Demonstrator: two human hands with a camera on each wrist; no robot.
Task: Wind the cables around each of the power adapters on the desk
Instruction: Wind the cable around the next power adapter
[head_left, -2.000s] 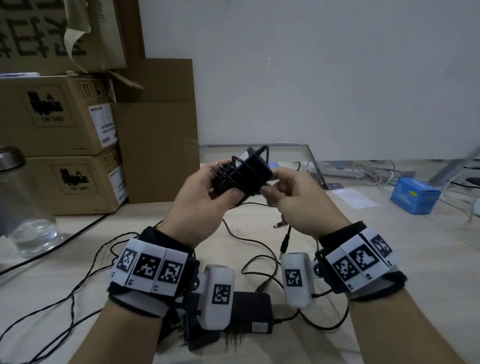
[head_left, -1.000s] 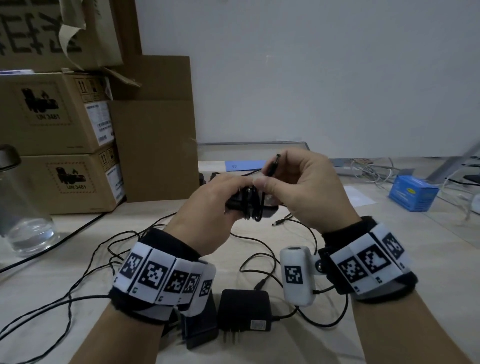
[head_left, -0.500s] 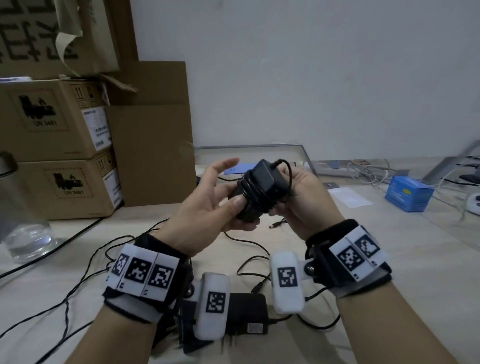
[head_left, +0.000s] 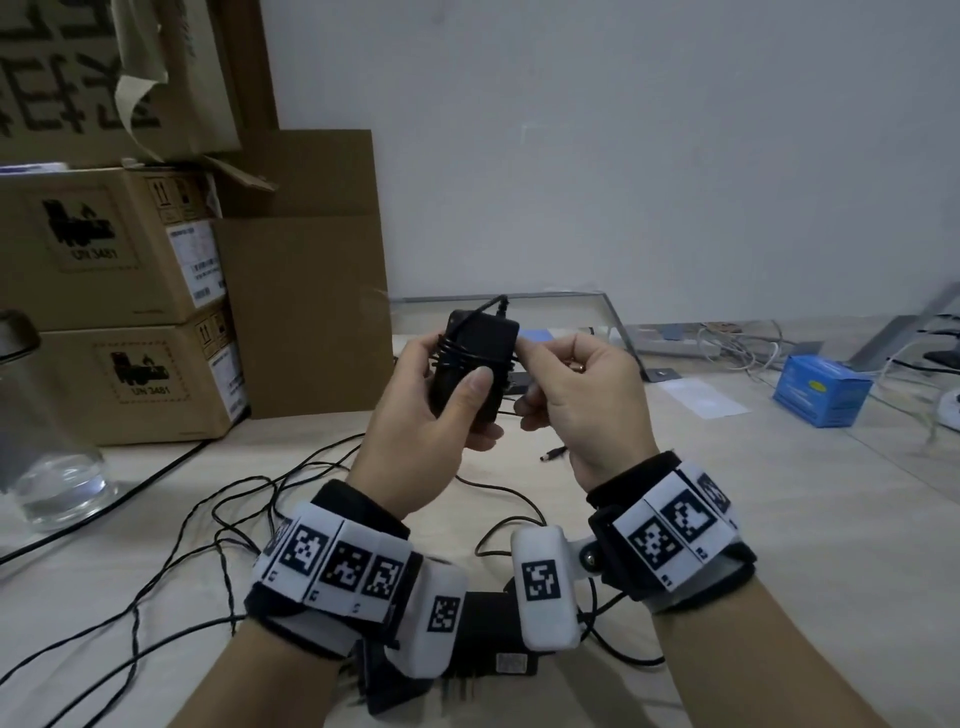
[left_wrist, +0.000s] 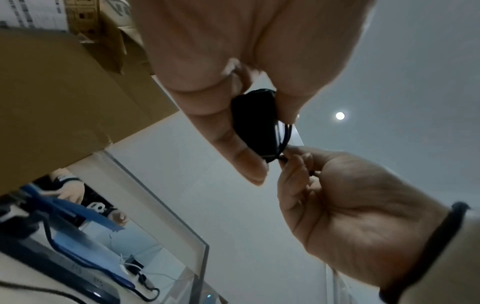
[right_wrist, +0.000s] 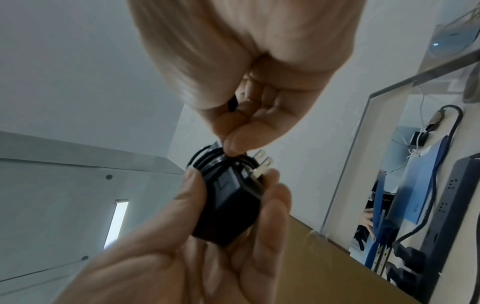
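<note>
A black power adapter (head_left: 475, 364) with its thin cable wound around its upper part is held upright above the desk. My left hand (head_left: 431, 415) grips its body, thumb across the front, fingers behind. My right hand (head_left: 566, 384) pinches the cable (right_wrist: 223, 159) at the adapter's right edge; the wound cable (left_wrist: 284, 135) and the metal prongs (right_wrist: 262, 162) show in the wrist views. A second black adapter (head_left: 488, 644) lies on the desk under my wrists, its loose cable (head_left: 509, 525) snaking away, with a barrel plug (head_left: 553, 454) lying free.
Stacked cardboard boxes (head_left: 119, 296) stand at the left. A glass jar (head_left: 47, 452) sits at the far left edge. Tangled black wires (head_left: 171, 571) spread over the desk's left. A blue box (head_left: 821, 389) and white cords (head_left: 737, 348) lie at the right. A glass panel (head_left: 571, 312) stands behind.
The adapter has been turned upright in my left hand. My right hand moved from behind the adapter to its right edge and now pinches the cable there.
</note>
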